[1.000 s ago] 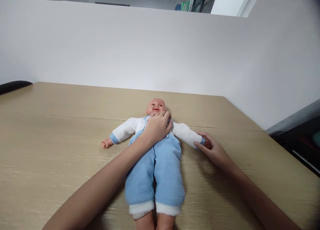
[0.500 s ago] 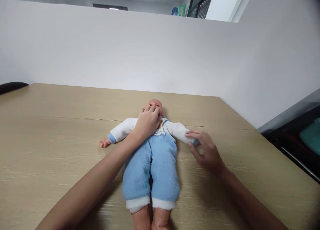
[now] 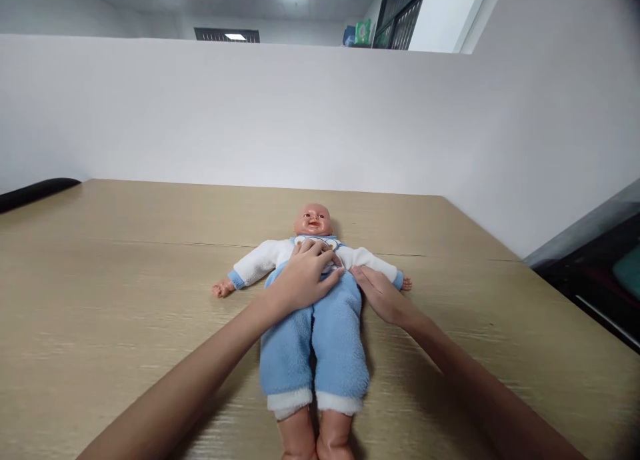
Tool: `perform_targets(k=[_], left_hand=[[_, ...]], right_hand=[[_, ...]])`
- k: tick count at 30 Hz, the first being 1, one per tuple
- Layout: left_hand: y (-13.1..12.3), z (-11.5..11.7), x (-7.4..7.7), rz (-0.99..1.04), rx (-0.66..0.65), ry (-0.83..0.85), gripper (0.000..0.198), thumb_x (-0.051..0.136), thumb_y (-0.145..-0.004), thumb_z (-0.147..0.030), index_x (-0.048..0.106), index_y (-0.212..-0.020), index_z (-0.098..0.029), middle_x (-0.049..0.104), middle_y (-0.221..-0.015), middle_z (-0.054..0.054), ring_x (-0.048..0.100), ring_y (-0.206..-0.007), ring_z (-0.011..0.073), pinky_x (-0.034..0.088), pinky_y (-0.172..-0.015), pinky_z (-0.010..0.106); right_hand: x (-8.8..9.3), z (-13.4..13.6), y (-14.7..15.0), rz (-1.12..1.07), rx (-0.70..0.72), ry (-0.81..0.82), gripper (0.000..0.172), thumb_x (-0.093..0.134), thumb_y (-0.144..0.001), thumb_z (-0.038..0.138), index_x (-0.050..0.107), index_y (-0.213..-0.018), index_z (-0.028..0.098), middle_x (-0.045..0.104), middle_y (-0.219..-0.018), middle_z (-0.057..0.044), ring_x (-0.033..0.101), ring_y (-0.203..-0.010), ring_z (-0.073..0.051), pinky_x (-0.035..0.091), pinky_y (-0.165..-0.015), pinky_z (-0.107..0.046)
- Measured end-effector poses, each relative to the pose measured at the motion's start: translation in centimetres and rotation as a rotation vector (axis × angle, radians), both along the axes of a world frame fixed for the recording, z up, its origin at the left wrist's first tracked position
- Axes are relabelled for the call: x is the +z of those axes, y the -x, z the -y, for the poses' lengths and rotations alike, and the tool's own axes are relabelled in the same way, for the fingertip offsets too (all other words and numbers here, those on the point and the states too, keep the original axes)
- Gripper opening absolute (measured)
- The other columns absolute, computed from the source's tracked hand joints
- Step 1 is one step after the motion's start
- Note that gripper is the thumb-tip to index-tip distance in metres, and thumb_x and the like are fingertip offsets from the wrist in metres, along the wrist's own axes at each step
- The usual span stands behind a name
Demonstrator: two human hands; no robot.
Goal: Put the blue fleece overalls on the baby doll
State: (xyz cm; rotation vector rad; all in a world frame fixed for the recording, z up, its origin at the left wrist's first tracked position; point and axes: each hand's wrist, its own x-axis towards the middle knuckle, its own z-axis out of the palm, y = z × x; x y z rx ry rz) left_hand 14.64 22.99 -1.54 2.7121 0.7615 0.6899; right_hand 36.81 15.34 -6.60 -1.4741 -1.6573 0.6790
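A baby doll [image 3: 340,333] lies on its back, head at the far end, in a fluffy outfit with a white top and blue trousers. Its arms are spread to both sides and its bare feet are cut off by the bottom of the picture. Across the doll's chest rests my left hand [image 3: 307,277], open, palm down, covering part of the printed front. My right hand [image 3: 380,295] touches the doll's side just below its sleeve, fingers stretched toward the torso. Some of the right fingers are hidden.
The doll lies on a wooden table [image 3: 150,260] with a seam across it. Behind stands a white partition wall [image 3: 250,113]. A black curved edge [image 3: 40,190] shows at the left, and a dark object with green cloth [image 3: 627,273] at the right.
My left hand has slid from the doll's face down onto its chest, uncovering the face. My right hand has left the doll's sleeve cuff and moved inward to its side.
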Motion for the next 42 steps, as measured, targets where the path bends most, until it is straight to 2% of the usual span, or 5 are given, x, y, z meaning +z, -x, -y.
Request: perform_targets(k=[11,18,23,32,42], left_hand=[[-2.9,-0.6,0.1,-0.081,-0.029,0.004,0.020,0.059,-0.101,-0.038,0.071,-0.102,-0.022,0.069,-0.116,0.009,0.057,-0.115,0.0310,0.043,-0.106,0.052],[-3.1,-1.3,-0.9,0.022,-0.047,0.145,0.007,0.061,-0.098,-0.028,0.060,-0.103,-0.023,0.074,-0.104,0.004,0.062,-0.108,0.0270,0.040,-0.110,0.049],[-3.5,-1.4,-1.4,0.079,-0.008,0.144,0.010,0.058,-0.104,-0.029,0.059,-0.111,-0.023,0.075,-0.105,0.004,0.064,-0.108,0.0260,0.040,-0.110,0.048],[-2.9,-1.2,-0.3,0.040,0.000,0.023,0.014,0.061,-0.102,-0.034,0.063,-0.109,-0.022,0.076,-0.111,0.007,0.062,-0.113,0.0295,0.046,-0.097,0.045],[-2.7,-1.3,0.6,-0.153,0.012,-0.206,0.028,0.054,-0.106,-0.047,0.063,-0.101,-0.021,0.075,-0.108,0.014,0.062,-0.114,0.0344,0.045,-0.101,0.051]], right_hand=[[-2.2,-0.3,-0.8,-0.332,0.008,0.147,0.040,0.054,-0.095,0.065,0.049,-0.086,0.027,0.041,-0.066,0.006,0.038,-0.055,-0.015,0.033,-0.049,-0.028],[-2.3,0.3,0.4,-0.282,-0.146,0.002,0.031,0.067,-0.094,0.054,0.054,-0.100,0.027,0.051,-0.078,0.003,0.048,-0.068,-0.018,0.040,-0.061,-0.030],[-2.0,1.1,0.4,0.136,-0.268,-0.185,0.010,0.059,-0.102,0.035,0.060,-0.105,0.025,0.060,-0.091,-0.004,0.058,-0.079,-0.023,0.047,-0.072,-0.037],[-1.3,1.4,-0.6,0.325,-0.117,-0.223,0.008,0.057,-0.100,0.023,0.064,-0.103,0.024,0.065,-0.099,-0.007,0.064,-0.092,-0.027,0.051,-0.086,-0.042],[-1.7,1.5,0.1,0.157,-0.079,-0.106,0.010,0.056,-0.102,0.029,0.063,-0.107,0.024,0.059,-0.075,0.002,0.053,-0.061,-0.018,0.043,-0.060,-0.034]])
